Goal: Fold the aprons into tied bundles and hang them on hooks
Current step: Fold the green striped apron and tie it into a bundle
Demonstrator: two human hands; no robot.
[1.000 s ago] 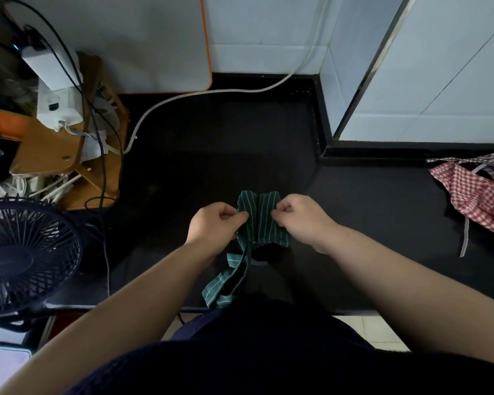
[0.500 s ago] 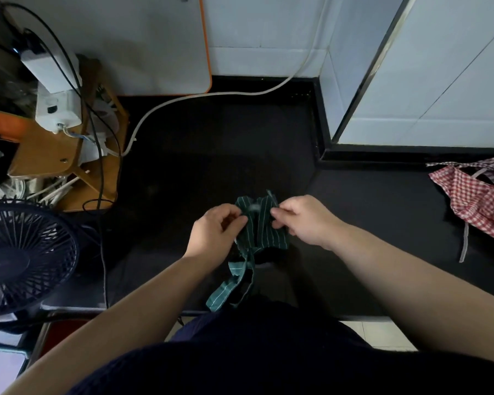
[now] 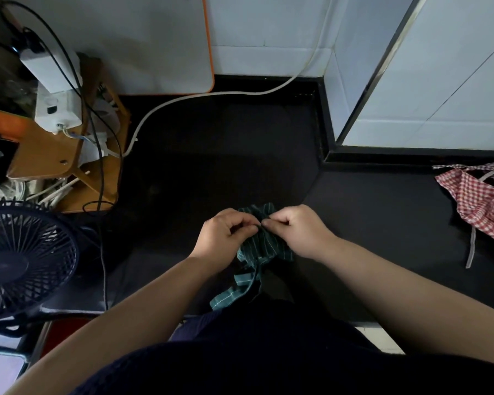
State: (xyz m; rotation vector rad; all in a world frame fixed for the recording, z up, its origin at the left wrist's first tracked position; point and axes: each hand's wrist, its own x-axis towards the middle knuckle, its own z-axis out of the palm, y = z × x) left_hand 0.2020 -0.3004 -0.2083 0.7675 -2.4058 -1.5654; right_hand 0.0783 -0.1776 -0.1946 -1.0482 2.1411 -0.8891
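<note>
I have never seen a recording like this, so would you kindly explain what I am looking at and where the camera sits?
There is no machine here, only a person working with bare hands. The camera is worn on the head and looks forward and down, so the arms come in from the bottom edge. The left hand and the right hand both pinch a green striped apron, bunched into a small bundle over the black counter. Its strap trails toward the person. A red checked apron lies loose on the counter at the right. A dark fan stands at the left.
</note>
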